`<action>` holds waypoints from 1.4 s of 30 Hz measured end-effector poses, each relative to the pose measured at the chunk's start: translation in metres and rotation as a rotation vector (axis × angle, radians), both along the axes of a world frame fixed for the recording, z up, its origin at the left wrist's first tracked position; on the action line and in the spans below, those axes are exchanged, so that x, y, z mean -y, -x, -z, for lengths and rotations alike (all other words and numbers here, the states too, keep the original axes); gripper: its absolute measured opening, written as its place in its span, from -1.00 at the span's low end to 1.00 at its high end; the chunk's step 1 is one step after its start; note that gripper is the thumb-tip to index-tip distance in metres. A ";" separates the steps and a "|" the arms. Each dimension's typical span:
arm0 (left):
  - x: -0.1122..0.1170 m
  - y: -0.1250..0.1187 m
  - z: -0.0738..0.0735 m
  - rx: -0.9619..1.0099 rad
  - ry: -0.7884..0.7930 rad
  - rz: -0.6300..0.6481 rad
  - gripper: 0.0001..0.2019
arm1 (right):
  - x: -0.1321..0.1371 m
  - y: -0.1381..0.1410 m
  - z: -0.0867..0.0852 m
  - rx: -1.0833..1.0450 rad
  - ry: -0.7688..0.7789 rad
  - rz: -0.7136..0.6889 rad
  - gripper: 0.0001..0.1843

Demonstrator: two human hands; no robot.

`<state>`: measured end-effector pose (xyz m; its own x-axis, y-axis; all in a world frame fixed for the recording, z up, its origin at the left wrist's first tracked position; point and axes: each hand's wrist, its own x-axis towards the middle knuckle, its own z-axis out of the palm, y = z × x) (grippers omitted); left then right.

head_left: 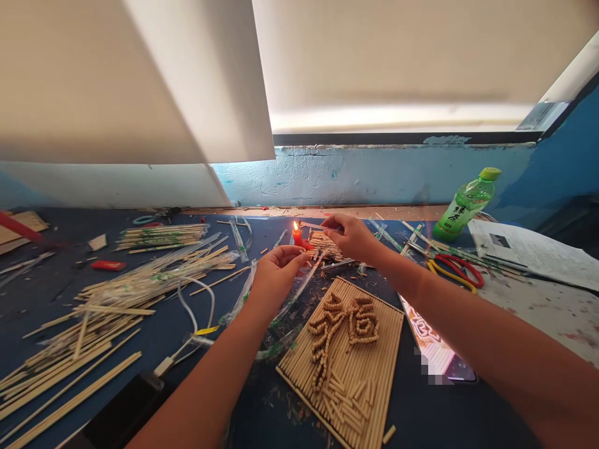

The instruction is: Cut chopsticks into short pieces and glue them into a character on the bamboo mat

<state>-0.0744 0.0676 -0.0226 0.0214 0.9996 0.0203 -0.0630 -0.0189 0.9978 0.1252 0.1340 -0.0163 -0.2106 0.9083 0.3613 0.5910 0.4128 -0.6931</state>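
My right hand (350,236) pinches a thin wooden stick (311,225) and holds its end over the flame of a short red candle (297,237) burning on the blue table. My left hand (279,268) hovers just below and left of the candle, fingers curled together, seemingly empty. In front of both hands lies a flat mat of wooden sticks (344,365) with characters built from small stick pieces on top.
Piles of bamboo sticks and wrappers (116,293) cover the left of the table. A green bottle (465,204), papers (528,249), red and yellow-handled pliers (456,271) and a phone (433,349) sit to the right. White cable (196,312) lies left.
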 end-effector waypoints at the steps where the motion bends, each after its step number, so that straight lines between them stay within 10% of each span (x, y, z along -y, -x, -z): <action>1: 0.001 0.000 -0.001 -0.007 -0.002 -0.011 -0.80 | 0.003 -0.004 -0.001 -0.015 0.015 0.003 -0.82; 17: 0.016 -0.015 0.003 0.090 -0.024 0.049 -0.82 | 0.135 -0.079 0.001 -0.188 0.213 0.121 -0.74; 42: 0.024 -0.024 0.002 -0.063 -0.014 0.083 -0.84 | 0.139 -0.063 0.010 -0.350 0.371 0.021 -0.78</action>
